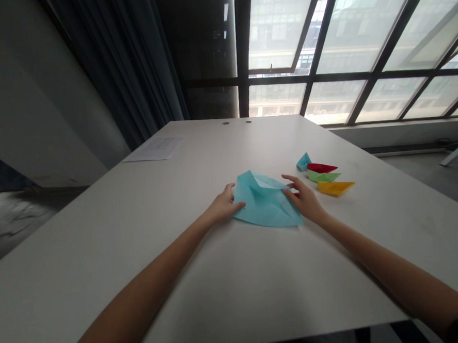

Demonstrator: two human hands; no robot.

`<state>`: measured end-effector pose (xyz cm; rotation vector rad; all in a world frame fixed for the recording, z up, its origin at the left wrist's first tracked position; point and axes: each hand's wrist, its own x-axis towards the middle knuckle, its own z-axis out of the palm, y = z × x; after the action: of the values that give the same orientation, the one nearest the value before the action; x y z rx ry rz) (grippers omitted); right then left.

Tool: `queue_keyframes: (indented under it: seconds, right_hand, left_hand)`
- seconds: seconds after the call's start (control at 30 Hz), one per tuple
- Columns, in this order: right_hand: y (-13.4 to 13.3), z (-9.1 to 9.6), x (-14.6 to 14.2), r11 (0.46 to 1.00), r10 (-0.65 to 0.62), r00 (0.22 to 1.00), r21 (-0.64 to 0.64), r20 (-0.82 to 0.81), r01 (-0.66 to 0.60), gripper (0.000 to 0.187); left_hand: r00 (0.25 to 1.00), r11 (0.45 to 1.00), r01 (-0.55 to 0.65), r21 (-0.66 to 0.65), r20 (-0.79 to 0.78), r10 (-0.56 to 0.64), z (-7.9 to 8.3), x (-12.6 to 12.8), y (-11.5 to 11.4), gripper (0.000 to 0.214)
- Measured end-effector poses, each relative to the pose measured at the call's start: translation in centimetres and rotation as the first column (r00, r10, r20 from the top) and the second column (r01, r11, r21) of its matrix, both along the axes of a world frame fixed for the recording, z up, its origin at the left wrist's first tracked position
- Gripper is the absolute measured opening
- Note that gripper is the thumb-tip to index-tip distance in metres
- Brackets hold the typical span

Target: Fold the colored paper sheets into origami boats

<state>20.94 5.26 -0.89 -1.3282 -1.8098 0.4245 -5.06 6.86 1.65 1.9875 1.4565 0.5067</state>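
Observation:
A partly folded light blue paper sheet (265,200) lies on the white table (178,236). My left hand (224,205) rests on the sheet's left edge, thumb pressing down on it. My right hand (302,197) pinches the sheet's right corner with its fingers extended. The top of the sheet is folded into a raised flap between the hands.
Four folded paper boats sit to the right: a small blue one (303,162), a red one (321,167), a green one (322,176) and a yellow one (335,187). A white printed sheet (154,148) lies far left. Windows and a dark curtain stand behind the table.

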Motion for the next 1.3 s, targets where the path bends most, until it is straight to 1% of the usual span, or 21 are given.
queue_keyframes:
  seconds: [0.1, 0.17, 0.23, 0.33, 0.43, 0.5, 0.57, 0.6, 0.67, 0.73, 0.77, 0.83, 0.9, 1.0, 1.07, 1.13, 1.3]
  right_hand:
    - [0.5, -0.7, 0.4, 0.997, -0.042, 0.997, -0.067, -0.063, 0.037, 0.044]
    - [0.8, -0.9, 0.8, 0.992, -0.048, 0.997, -0.117, -0.057, 0.041, 0.045]
    - [1.0, -1.0, 1.4, 0.989, -0.052, 0.998, -0.143, -0.037, 0.046, 0.050]
    - [1.5, -1.1, 2.2, 0.986, -0.087, 0.996, -0.145, -0.014, 0.084, 0.058]
    - [2.0, -1.1, 2.8, 0.981, -0.147, 0.989, -0.128, 0.016, 0.148, 0.063]
    - [2.2, -1.2, 3.2, 0.980, -0.150, 0.988, -0.122, 0.047, 0.155, 0.065]
    - [2.3, -1.2, 3.4, 0.981, -0.130, 0.988, -0.135, 0.085, 0.141, 0.064]
    - [2.3, -1.2, 3.5, 0.980, -0.117, 0.987, -0.147, 0.113, 0.133, 0.060]
    - [2.3, -1.2, 3.8, 0.978, -0.077, 0.980, -0.179, 0.184, 0.110, 0.045]
    - [2.2, -1.1, 4.2, 0.971, -0.005, 0.968, -0.231, 0.251, 0.065, 0.027]
    - [2.2, -1.1, 4.3, 0.964, 0.035, 0.960, -0.264, 0.277, 0.041, 0.022]
    - [2.1, -1.0, 4.5, 0.951, 0.081, 0.944, -0.308, 0.319, 0.022, 0.022]
    - [2.1, -0.8, 4.5, 0.952, 0.078, 0.936, -0.306, 0.342, 0.032, 0.024]
    - [2.2, -0.6, 4.4, 0.959, 0.096, 0.947, -0.284, 0.307, -0.005, 0.029]
    - [2.2, -0.6, 4.4, 0.955, 0.131, 0.950, -0.292, 0.282, -0.045, 0.027]
    - [2.3, -0.7, 4.6, 0.956, 0.136, 0.949, -0.290, 0.284, -0.050, 0.023]
    - [2.4, -0.7, 5.0, 0.958, 0.159, 0.946, -0.277, 0.282, -0.078, 0.025]
  left_hand:
    - [1.000, 0.999, 0.000, 0.040, -0.008, 0.000, -0.4, -0.3, 0.2, 0.064]
    - [1.000, 0.999, -0.010, 0.035, 0.005, 0.010, -0.5, -0.6, 0.5, 0.063]
    - [0.999, 1.000, 0.014, 0.000, 0.047, -0.014, -0.6, -1.0, 0.7, 0.066]
    - [0.992, 0.996, 0.073, -0.054, 0.105, -0.067, -0.5, -1.5, 1.0, 0.070]
    - [0.988, 0.990, 0.123, -0.064, 0.105, -0.116, -0.2, -1.9, 1.1, 0.072]
    - [0.981, 0.984, 0.169, -0.060, 0.102, -0.162, -0.1, -2.2, 1.2, 0.073]
    - [0.976, 0.978, 0.202, -0.048, 0.095, -0.197, -0.2, -2.6, 1.5, 0.072]
    - [0.976, 0.978, 0.205, -0.035, 0.085, -0.201, -0.3, -2.8, 1.7, 0.070]
    - [0.981, 0.983, 0.185, -0.004, 0.052, -0.184, -0.7, -3.2, 2.2, 0.061]
    - [0.991, 0.990, 0.135, 0.035, 0.010, -0.135, -1.0, -3.5, 2.6, 0.047]
    - [0.995, 0.993, 0.103, 0.062, -0.013, -0.103, -1.1, -3.5, 2.8, 0.041]
    - [0.997, 0.990, 0.058, 0.128, -0.050, -0.052, -1.3, -3.6, 3.0, 0.033]
    - [0.996, 0.984, 0.067, 0.168, -0.068, -0.056, -1.4, -3.6, 3.1, 0.028]
    - [0.990, 0.979, 0.139, 0.151, -0.029, -0.136, -1.4, -3.6, 3.2, 0.026]
    - [0.987, 0.978, 0.156, 0.141, 0.015, -0.160, -1.6, -3.8, 3.4, 0.027]
    - [0.988, 0.980, 0.138, 0.141, 0.050, -0.146, -1.9, -4.1, 3.6, 0.027]
    - [0.984, 0.986, 0.116, 0.116, 0.124, -0.130, -2.5, -4.8, 3.9, 0.027]
